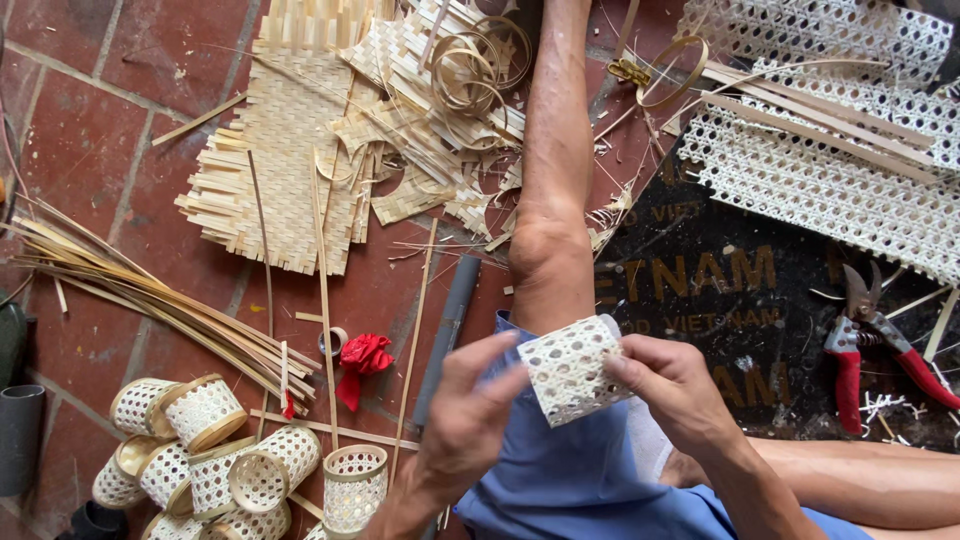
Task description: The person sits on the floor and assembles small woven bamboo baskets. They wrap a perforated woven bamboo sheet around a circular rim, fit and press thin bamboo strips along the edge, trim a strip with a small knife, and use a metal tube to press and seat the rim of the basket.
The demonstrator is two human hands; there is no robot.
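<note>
Your left hand [462, 425] sits half open, thumb and fingertips pressed against the left edge of a small white woven mesh piece [572, 368], pinching it lightly rather than wrapping it. Your right hand [672, 385] is more curled, its thumb and first fingers clamped on the right edge of the same piece. Between both hands the mesh is bent into a short open-weave cuff, held just above your blue shorts [570, 470] near the knee of your outstretched leg [553, 170]. Its long axis runs roughly left to right across the view, tilted slightly, with the curved face turned up toward you.

Under your right forearm side lies a dark mat [740, 330] carrying faded yellowish lettering, spread flat on the red tile floor [90, 120]. On the mat rest red-handled pruning shears [868, 340], blades pointing away from you. Beyond them, long sheets of white mesh webbing [830, 170] lie overlapped with thin bamboo strips on top.

To your left, a cluster of finished small woven cylinders [230, 460] with bamboo rims lies on the floor, some upright, some tipped. A red scrap of cloth [362, 358] and a small roll of tape [334, 340] lie just beyond them. A flat woven bamboo mat [285, 160] and a bundle of bamboo slivers [140, 295] lie farther out, with coiled bamboo hoops [480, 60] near your shin
</note>
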